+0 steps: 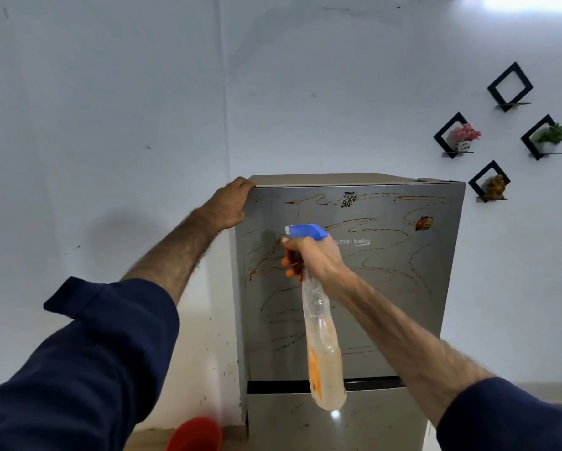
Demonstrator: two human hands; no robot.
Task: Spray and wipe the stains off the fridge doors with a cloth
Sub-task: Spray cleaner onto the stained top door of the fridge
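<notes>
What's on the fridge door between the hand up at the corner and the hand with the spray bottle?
In the head view, only brown scribbly stains on grey door between the left hand and right hand.

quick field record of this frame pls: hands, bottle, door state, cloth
left hand: grips the top left corner of the fridge
right hand: holds the spray bottle by its neck, nozzle toward the upper door
spray head: blue
bottle contents: pale orange liquid
upper door: grey, covered in brown streaks
lower door: few marks visible
cloth: not in view
wall shelves: four black diamond frames right of the fridge
</notes>
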